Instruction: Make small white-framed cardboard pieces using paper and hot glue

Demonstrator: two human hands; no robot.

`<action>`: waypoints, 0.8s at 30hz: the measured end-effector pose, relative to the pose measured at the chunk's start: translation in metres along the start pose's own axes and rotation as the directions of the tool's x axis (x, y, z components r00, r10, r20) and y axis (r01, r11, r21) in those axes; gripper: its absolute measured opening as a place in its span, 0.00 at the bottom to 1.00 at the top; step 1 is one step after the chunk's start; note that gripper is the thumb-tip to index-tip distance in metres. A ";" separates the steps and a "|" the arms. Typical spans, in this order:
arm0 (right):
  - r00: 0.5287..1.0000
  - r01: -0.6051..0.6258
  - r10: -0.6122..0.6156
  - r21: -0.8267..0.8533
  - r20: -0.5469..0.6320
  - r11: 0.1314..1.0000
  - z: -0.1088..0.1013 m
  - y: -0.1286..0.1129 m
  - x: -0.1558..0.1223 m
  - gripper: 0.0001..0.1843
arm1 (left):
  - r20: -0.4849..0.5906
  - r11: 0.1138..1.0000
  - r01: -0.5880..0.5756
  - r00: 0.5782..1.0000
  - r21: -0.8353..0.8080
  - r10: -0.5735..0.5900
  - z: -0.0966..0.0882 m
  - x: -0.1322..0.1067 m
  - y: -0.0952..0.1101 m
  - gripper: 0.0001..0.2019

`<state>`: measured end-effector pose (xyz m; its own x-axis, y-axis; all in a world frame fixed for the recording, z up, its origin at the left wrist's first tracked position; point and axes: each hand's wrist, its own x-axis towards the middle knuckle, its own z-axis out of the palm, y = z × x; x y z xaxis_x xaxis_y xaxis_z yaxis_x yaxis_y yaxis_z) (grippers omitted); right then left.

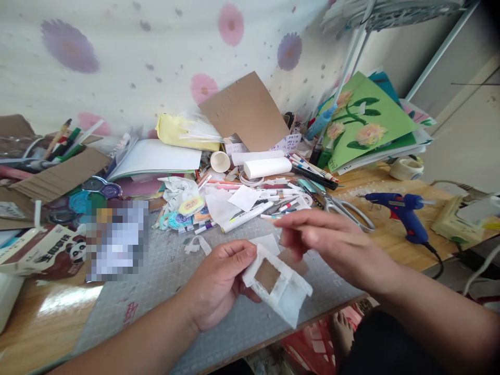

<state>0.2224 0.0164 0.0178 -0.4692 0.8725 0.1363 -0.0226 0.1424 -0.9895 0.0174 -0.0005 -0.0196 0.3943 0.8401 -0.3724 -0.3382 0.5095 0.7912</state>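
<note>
My left hand (pixel 219 284) is closed on the edge of a small craft piece covered in white paper (pixel 287 291). A square of bare brown cardboard shows in its upper face, and its lower end flares out over the front of the mat. Just above and to the right hovers my right hand (pixel 332 242), apart from the piece. Its fingers are bent together around a thin tan stick (pixel 357 239), whose pale tip points left; whether it is a brush I cannot tell. A flat white scrap of paper (pixel 267 242) lies behind the piece.
A grey cutting mat (pixel 156 323) covers the table's front. Behind it spread markers (pixel 248 216), scissors (pixel 351 211) and paper scraps. A blue glue gun (pixel 404 211) stands on the right, its cord hanging off the edge. Boxes and a paint palette (pixel 94 192) crowd the left.
</note>
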 end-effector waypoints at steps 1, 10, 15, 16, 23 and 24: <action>0.999 0.044 -0.044 0.010 -0.030 0.999 -0.003 0.001 0.000 0.15 | -0.015 1.000 -0.005 1.000 0.001 0.005 0.001 0.000 0.000 0.11; 0.997 -0.034 0.050 0.257 -0.055 0.966 0.001 0.008 0.003 0.03 | -0.032 1.000 -0.005 0.999 0.023 0.006 0.000 0.000 -0.001 0.11; 0.996 -0.062 0.078 0.288 -0.046 0.956 0.002 0.008 0.004 0.04 | -0.005 1.000 0.003 1.000 0.029 -0.002 -0.001 0.000 -0.001 0.12; 0.996 -0.072 0.086 0.288 -0.037 0.955 0.003 0.008 0.004 0.04 | -0.006 1.000 0.004 1.000 0.030 -0.004 -0.001 0.000 -0.001 0.12; 0.992 -0.109 0.120 0.282 -0.023 0.953 0.005 0.009 0.005 0.04 | 0.000 1.000 0.010 1.000 0.026 -0.010 -0.001 0.000 0.000 0.12; 0.992 -0.113 0.125 0.282 -0.023 0.953 0.006 0.009 0.005 0.04 | -0.002 1.000 0.012 1.000 0.026 -0.012 0.000 0.000 0.000 0.12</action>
<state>0.2144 0.0196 0.0095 -0.4480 0.8939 0.0128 -0.2175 -0.0951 -0.9714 0.0172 -0.0004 -0.0199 0.3968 0.8343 -0.3829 -0.3107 0.5145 0.7992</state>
